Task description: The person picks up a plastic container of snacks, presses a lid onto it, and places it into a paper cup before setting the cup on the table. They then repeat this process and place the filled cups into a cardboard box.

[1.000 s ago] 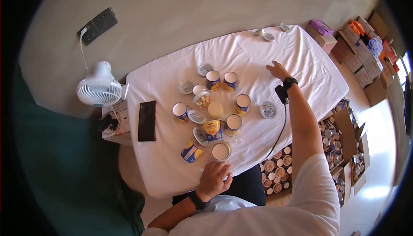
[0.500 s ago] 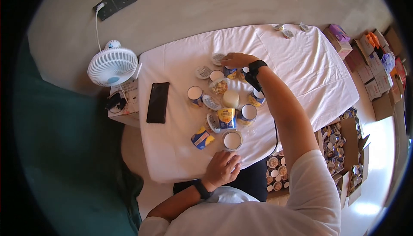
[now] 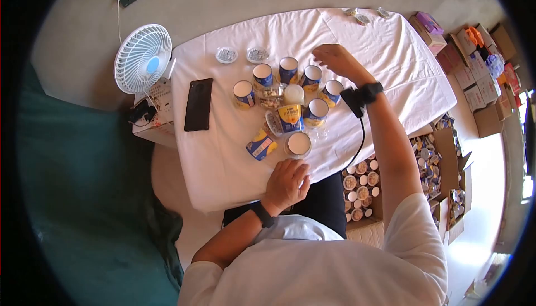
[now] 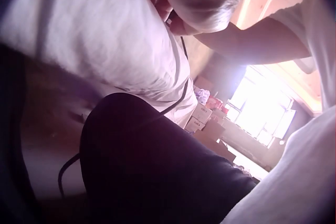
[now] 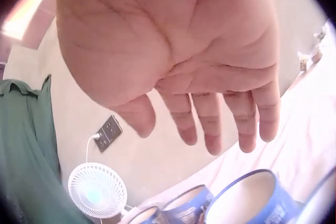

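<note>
My right hand [image 3: 339, 62] is held over the cloth just beyond the blue cups, holding nothing; in the right wrist view its palm [image 5: 173, 40] shows with fingers extended and relaxed. Below it stand blue paper cups [image 3: 311, 77], several of them in an arc around a cream-coloured round item [image 3: 294, 94]. My left hand [image 3: 286, 184] rests at the table's near edge with loosely bent fingers, close to a white-topped cup [image 3: 299, 144]. Beside that, a yellow-and-blue cup [image 3: 291, 118] stands and another [image 3: 261, 145] lies tilted. Two clear lids [image 3: 226, 55] lie at the back left.
A black phone [image 3: 198, 105] lies on the left of the white cloth [image 3: 218, 172], with a fan [image 3: 143, 59] beyond it. Small containers [image 3: 362, 19] sit at the far edge. Boxes of packed cups [image 3: 361, 189] stand on the floor at the right. A cable hangs from my right wrist.
My right hand crossed left over the cups, then came back right. Two clear lids now lie farther back left, and the back cups stand in a changed arrangement. My left hand stays by the near edge.
</note>
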`<state>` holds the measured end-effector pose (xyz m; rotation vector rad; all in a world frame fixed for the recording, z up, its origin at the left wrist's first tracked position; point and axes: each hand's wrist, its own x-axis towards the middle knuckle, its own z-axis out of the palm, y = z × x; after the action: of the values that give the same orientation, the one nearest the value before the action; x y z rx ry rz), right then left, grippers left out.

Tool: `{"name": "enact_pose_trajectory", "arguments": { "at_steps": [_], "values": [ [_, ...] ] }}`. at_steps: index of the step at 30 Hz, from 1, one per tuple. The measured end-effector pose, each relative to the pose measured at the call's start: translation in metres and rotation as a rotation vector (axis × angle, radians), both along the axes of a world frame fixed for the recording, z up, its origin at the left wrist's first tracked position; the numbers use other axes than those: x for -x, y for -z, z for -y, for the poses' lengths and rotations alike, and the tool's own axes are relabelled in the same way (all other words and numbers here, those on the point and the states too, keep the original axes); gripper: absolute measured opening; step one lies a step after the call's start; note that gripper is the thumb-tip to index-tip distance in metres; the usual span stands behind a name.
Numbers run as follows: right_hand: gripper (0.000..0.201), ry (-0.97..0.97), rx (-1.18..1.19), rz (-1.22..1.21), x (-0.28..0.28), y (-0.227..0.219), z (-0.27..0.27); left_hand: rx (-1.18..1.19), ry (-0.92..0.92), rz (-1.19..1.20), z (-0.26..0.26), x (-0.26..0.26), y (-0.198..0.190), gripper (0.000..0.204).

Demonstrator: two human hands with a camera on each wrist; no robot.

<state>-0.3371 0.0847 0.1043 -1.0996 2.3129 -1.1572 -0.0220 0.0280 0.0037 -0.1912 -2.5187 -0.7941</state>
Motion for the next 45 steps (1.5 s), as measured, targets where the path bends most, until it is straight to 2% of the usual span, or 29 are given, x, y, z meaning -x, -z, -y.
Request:
{"name": "enact_pose_trajectory", "arguments": {
  "at_steps": [3,4,5,9,10,11,13,16,19,20,21,23,26,27,29,31,33,35,36,37,38,39,40,43,45],
  "values": [
    [0.027,0.084,0.203,0.142,-0.050,-0.008,-0.041,-0.023,-0.001,-0.014,0.000,-0.001,0.002,0.023],
    [0.025,0.062,0.181,0.097,-0.067,-0.001,-0.055,-0.025,-0.004,-0.017,0.000,0.000,0.003,0.022],
    [0.024,0.038,0.159,0.052,-0.083,0.008,-0.068,-0.027,-0.007,-0.019,-0.001,0.001,0.004,0.022],
    [0.018,0.206,0.181,0.006,-0.143,0.063,-0.088,-0.047,-0.014,-0.014,-0.001,0.000,0.000,0.022],
    [0.016,0.212,0.252,0.083,-0.155,0.072,-0.085,-0.055,-0.011,-0.013,-0.002,-0.002,0.000,0.021],
    [0.021,0.208,0.261,0.126,-0.168,0.077,-0.082,-0.060,-0.011,-0.014,-0.002,-0.002,0.000,0.021],
    [0.036,0.186,0.236,0.095,-0.197,0.049,-0.068,-0.085,-0.014,-0.017,-0.001,-0.003,-0.001,0.020],
    [0.051,0.189,0.089,-0.221,-0.212,0.055,-0.049,-0.152,-0.017,-0.034,0.000,-0.006,0.002,0.018],
    [0.049,0.294,0.167,-0.033,-0.210,0.053,-0.048,-0.241,-0.044,-0.081,0.006,-0.009,0.009,0.018],
    [0.046,0.340,0.330,-0.026,-0.208,0.056,-0.050,-0.287,-0.064,-0.099,0.008,-0.011,0.010,0.019],
    [0.042,0.327,0.519,0.111,-0.194,0.086,-0.055,-0.332,-0.082,-0.120,0.010,-0.012,0.010,0.020],
    [0.038,0.454,0.588,0.540,-0.197,0.068,-0.072,-0.376,-0.122,-0.075,0.011,-0.014,0.010,0.031],
    [0.040,0.385,0.712,1.040,-0.201,0.090,-0.081,-0.542,-0.127,-0.105,0.004,-0.015,-0.007,0.049],
    [0.044,0.408,0.709,1.119,-0.217,0.078,-0.072,-0.614,-0.119,-0.132,0.001,-0.015,-0.013,0.056],
    [0.046,0.416,0.612,1.174,-0.245,0.066,-0.059,-0.613,-0.073,-0.118,0.001,-0.017,-0.009,0.063],
    [0.048,0.276,0.392,0.951,-0.258,0.072,-0.056,-0.610,-0.065,-0.090,0.005,-0.022,-0.004,0.066],
    [0.045,0.268,0.229,0.680,-0.257,0.071,-0.059,-0.608,-0.095,-0.048,0.010,-0.029,-0.001,0.068],
    [0.041,0.295,0.135,0.346,-0.247,0.076,-0.055,-0.639,-0.159,-0.039,0.012,-0.031,0.002,0.050],
    [0.028,0.331,0.150,0.082,-0.244,0.074,-0.050,-0.613,-0.178,-0.037,0.015,-0.030,0.003,0.044],
    [0.024,0.317,0.189,-0.014,-0.240,0.074,-0.048,-0.587,-0.196,-0.036,0.017,-0.028,0.003,0.038],
    [0.020,0.303,0.228,-0.112,-0.236,0.075,-0.047,-0.506,-0.225,-0.150,0.015,-0.025,0.001,0.026],
    [0.017,0.289,0.266,-0.211,-0.232,0.076,-0.045,-0.567,-0.215,-0.139,0.015,-0.025,0.001,0.024],
    [0.013,0.288,0.213,-0.192,-0.231,0.067,-0.044,-0.628,-0.204,-0.128,0.015,-0.025,0.002,0.022],
    [0.013,0.290,0.343,-0.076,-0.219,0.083,-0.040,-0.681,-0.238,-0.126,0.019,-0.029,0.004,0.017],
    [0.014,0.266,0.244,-0.114,-0.220,0.087,-0.041,-0.761,-0.274,-0.107,0.024,-0.035,0.007,0.014]
  ]
}}
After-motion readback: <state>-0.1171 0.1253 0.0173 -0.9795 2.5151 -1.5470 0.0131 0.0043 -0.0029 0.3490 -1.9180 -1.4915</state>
